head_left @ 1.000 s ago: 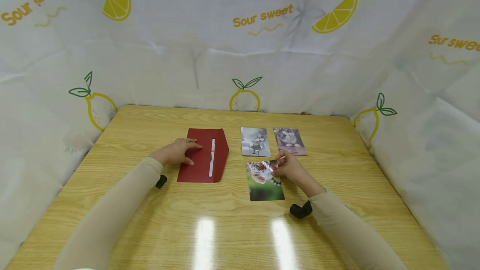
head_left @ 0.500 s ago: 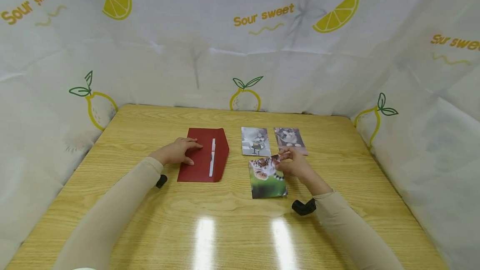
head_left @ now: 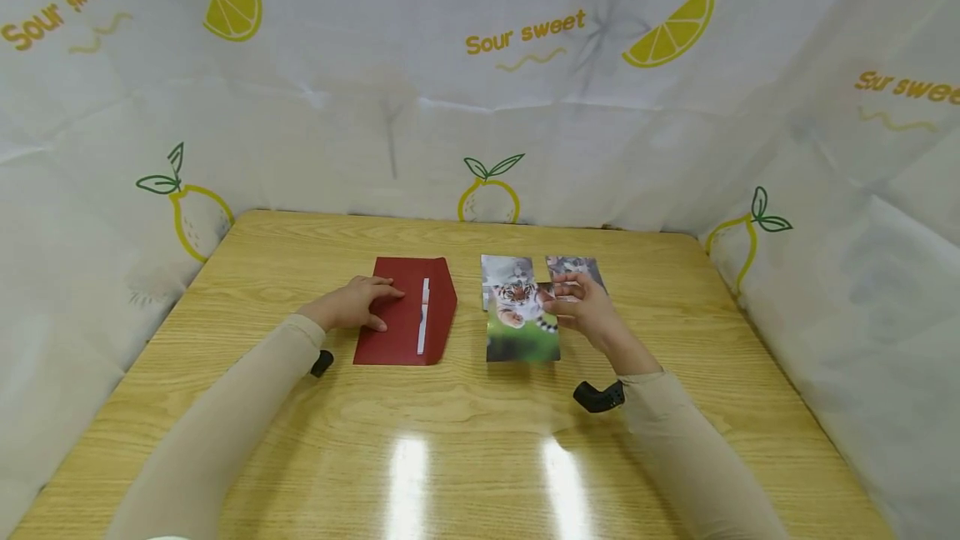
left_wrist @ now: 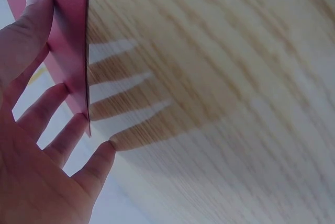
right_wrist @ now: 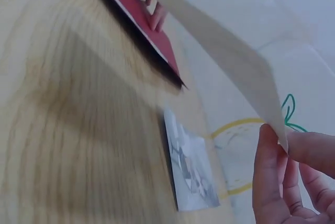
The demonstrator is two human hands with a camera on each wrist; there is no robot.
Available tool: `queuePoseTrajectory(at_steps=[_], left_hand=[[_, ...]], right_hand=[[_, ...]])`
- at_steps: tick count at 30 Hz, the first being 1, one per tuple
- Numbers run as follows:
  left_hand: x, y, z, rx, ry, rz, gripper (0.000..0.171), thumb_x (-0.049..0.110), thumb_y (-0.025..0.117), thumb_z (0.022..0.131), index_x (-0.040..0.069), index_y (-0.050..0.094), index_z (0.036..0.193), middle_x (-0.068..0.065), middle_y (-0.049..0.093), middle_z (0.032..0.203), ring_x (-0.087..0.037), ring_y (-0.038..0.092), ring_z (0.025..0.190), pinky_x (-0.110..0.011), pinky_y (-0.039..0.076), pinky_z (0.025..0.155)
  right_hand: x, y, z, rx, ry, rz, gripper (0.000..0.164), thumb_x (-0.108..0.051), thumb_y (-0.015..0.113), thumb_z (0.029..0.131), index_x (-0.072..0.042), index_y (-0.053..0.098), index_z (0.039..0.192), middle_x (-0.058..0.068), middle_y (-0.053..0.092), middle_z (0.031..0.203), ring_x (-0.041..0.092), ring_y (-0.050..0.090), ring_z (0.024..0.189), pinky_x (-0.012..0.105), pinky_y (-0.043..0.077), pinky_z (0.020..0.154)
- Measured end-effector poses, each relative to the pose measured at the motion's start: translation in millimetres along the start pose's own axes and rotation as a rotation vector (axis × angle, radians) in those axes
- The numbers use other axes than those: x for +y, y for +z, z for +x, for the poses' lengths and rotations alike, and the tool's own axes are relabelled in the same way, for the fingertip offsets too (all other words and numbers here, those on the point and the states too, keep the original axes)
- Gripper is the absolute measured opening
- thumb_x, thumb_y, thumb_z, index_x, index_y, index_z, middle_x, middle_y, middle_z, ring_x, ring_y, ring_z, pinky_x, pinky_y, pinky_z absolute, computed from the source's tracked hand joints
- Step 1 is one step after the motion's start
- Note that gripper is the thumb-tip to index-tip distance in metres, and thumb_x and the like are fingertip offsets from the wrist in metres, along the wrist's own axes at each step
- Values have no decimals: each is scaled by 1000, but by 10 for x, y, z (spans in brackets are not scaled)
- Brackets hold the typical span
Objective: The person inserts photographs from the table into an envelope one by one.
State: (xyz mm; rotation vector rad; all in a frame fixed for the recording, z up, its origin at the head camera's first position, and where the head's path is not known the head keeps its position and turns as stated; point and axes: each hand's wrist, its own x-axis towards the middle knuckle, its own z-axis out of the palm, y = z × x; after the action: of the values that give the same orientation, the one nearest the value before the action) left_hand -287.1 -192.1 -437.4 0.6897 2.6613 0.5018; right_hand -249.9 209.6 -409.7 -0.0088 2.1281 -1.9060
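From my remote station I record the following. The right hand pinches the tiger picture by its right edge, near the far corner, between thumb and fingers; the right wrist view shows its pale back. The picture is held off the table, extending to the left of that hand and towards the person.

The governing relation: the red envelope lies further left of the right hand, beyond the picture and apart from it. Its flap points towards that hand, and a narrow white strip shows beside the flap's fold. The envelope's body runs longest away from the person; the picture is foreshortened, and I cannot judge its long axis.

The left hand is nearer the envelope and rests on its side opposite the flap, thumb and fingers spread, so it does not stand between picture and flap.

Beyond the held picture, ahead and left of the right hand, lies a grey-white picture, partly masked in the head view. Another picture lies just ahead of the right hand, its near part hidden by the fingers.
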Motion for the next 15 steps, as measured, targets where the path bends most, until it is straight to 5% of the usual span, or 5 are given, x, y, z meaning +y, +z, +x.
queuePoseTrajectory(at_steps=[15], left_hand=[[-14,8,14,1,-5,6,62,22,74,86,11,50,142,-21,29,155,-46,24,140,-52,38,107]], right_hand=[[-127,414,343,60,-47,105,50,4,63,90,-4,40,134,5,46,109,11,60,84,29,55,79]])
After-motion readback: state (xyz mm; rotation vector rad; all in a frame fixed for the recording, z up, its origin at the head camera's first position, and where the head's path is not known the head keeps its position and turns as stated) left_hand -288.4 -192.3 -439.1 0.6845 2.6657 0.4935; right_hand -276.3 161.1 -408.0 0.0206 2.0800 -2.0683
